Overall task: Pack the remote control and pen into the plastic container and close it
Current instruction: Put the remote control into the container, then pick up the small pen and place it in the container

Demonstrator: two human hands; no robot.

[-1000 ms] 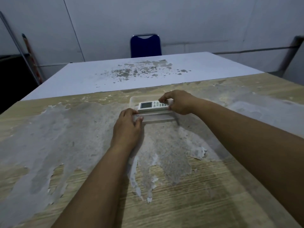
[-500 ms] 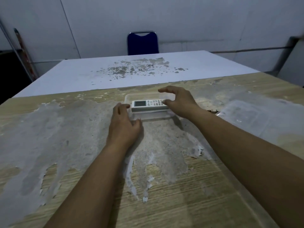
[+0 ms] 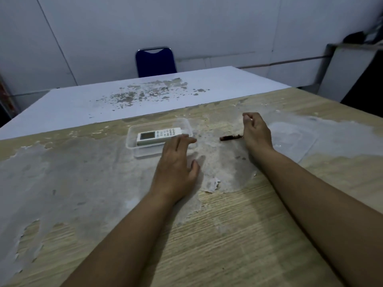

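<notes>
On worn table, lidless container holds remote; both hands empty, pen outside.

nothing in the room could be read. the remote control in the plastic container showed a grey screen and rows of small buttons, but any markings on them were too small and dim to make out. no label or brand showed on the pen, and the table carried no writing.
</notes>
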